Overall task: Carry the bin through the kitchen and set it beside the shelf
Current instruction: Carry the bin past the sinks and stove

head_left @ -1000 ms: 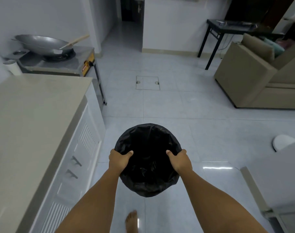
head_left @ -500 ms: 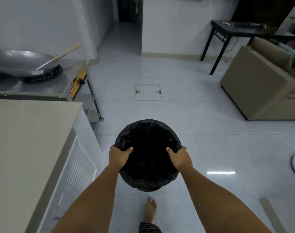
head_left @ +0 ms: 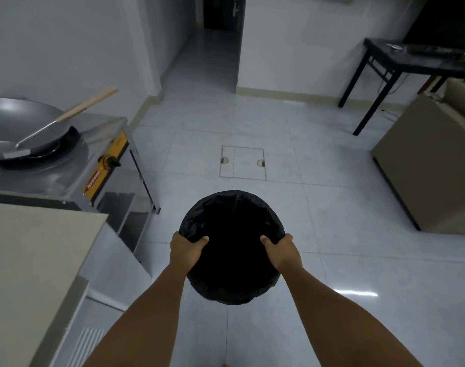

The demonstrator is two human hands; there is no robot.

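A round bin (head_left: 232, 229) lined with a black plastic bag hangs in front of me above the tiled floor, its mouth facing up. My left hand (head_left: 187, 250) grips its left rim, thumb hooked over the edge. On the opposite rim my right hand (head_left: 281, 251) holds on the same way. Both forearms reach in from the bottom of the view. No shelf is in sight.
A beige counter (head_left: 32, 260) runs along my left. Beyond it stands a steel stove (head_left: 75, 176) with a wok (head_left: 22, 123). A floor hatch (head_left: 242, 162) lies ahead, a black table (head_left: 401, 62) and beige sofa (head_left: 432, 160) at right. A doorway (head_left: 220, 27) opens at the back.
I have walked forward with the bin held in both hands: the stove, hatch and sofa have come nearer, and the white counter at right has left the view.
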